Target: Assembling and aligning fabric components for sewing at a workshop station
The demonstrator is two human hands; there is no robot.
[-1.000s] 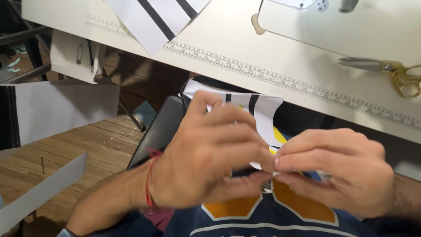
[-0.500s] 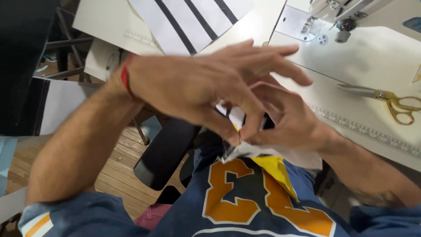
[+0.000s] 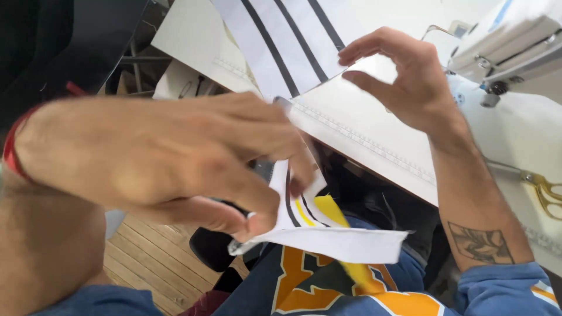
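The 2 hands have come apart since half a second ago, when they were bunched together over the lap working the same small white piece. Now the right hand (image 3: 410, 82) has lifted away and gone up over the tabletop (image 3: 374, 129), while the left hand (image 3: 175, 164) has stayed low, close to the camera, with the piece. It looks as though the two-handed handling of the small piece has ended for the moment and the right hand is turning to the cloth lying on the tabletop.

The left hand is curled closed: thumb and fingers pinch the small white piece (image 3: 328, 234), which shows black stripes and a yellow patch and hangs over the lap, just above the orange numeral on the blue shirt (image 3: 304, 287). Its lower edge sticks out flat to the right, free of the hand.

The right hand is half open, fingers spread and bent, thumb apart from them, holding nothing. Its fingertips are at the right edge of the white cloth with black stripes (image 3: 287, 41), which lies on the tabletop; I cannot tell whether they touch it or hover just over it.

A sewing machine (image 3: 509, 47) stands just right of that hand. Scissors with gold handles (image 3: 541, 187) lie further right on the tabletop, apart from both hands.
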